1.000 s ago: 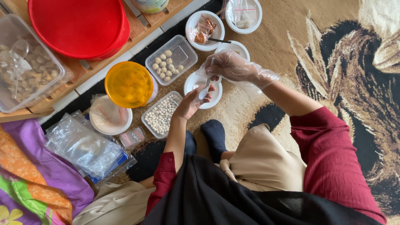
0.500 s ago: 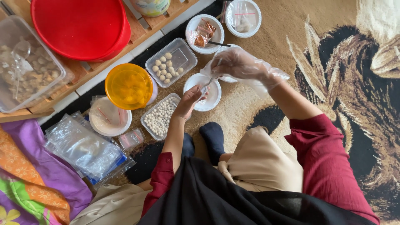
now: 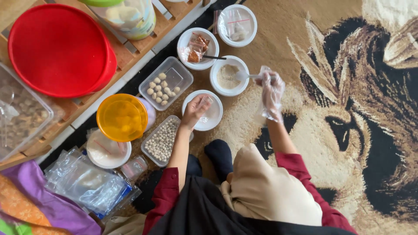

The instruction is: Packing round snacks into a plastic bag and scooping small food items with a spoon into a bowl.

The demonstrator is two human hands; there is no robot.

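Head view: gloved right hand point(image 3: 271, 89) pinches spoon point(image 3: 244, 76), handle right, bowl left in powder bowl point(image 3: 229, 75); left hand point(image 3: 195, 109) fingers curled over white bowl point(image 3: 210, 117) on patterned carpet point(image 3: 348, 109).

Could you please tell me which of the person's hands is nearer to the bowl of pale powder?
The right hand, gloved, holds a spoon reaching into the bowl of pale powder. The left hand is over the neighbouring white bowl, further away.

a white spoon point(image 3: 242, 76) lies in a white bowl point(image 3: 229, 75) of pale powder, beside an empty white bowl point(image 3: 203, 110).
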